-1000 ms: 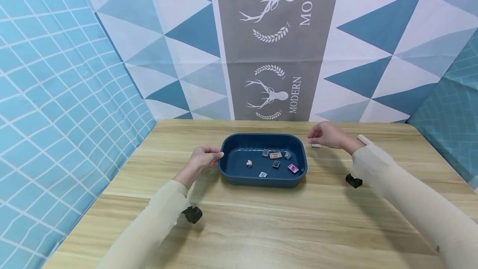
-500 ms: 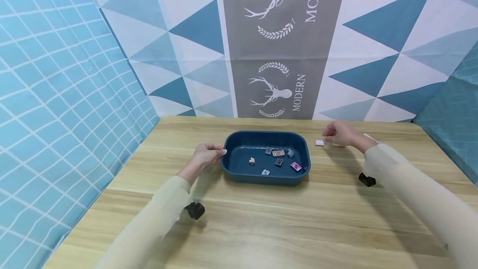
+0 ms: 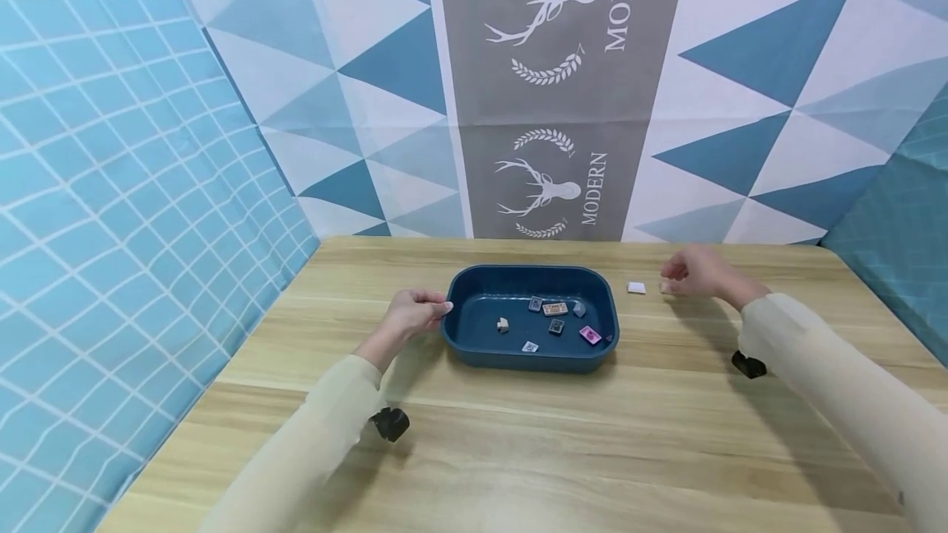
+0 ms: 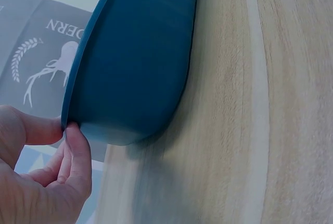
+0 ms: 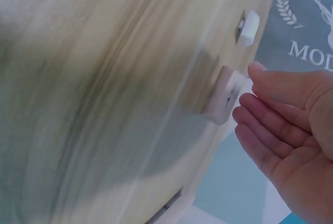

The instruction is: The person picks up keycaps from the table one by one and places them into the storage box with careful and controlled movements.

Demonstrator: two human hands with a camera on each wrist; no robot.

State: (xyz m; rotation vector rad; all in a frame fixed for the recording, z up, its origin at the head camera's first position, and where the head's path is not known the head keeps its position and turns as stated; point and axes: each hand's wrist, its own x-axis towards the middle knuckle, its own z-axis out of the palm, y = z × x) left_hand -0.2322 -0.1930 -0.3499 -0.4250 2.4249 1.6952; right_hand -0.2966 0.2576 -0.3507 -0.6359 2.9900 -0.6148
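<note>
My left hand (image 3: 410, 317) pinches the left rim of a dark blue tray (image 3: 529, 360); in the left wrist view, thumb and fingers (image 4: 79, 153) grip that rim (image 4: 78, 78). At the table's back right, my right hand (image 3: 704, 274) is by a small beige block (image 3: 664, 288). Seen from the right wrist, this block (image 5: 221, 99) looks pinkish with dark marks on one face. Thumb and loosely bent fingers of the right hand (image 5: 296, 120) lie close to its edge; contact is unclear. A small white block (image 3: 636, 288) lies just left of the beige one.
Several small printed pieces lie in the tray, among them a pink one (image 3: 590, 335), an orange one (image 3: 555, 308) and a beige one (image 3: 503, 325). Patterned cloth (image 3: 415, 105) hangs behind the wooden table (image 3: 518, 451). Another pale block (image 5: 174, 208) shows low in the right wrist view.
My right hand has moved right, away from the white block, which stays on the table, and over to the beige block. My left hand keeps holding the tray rim.
</note>
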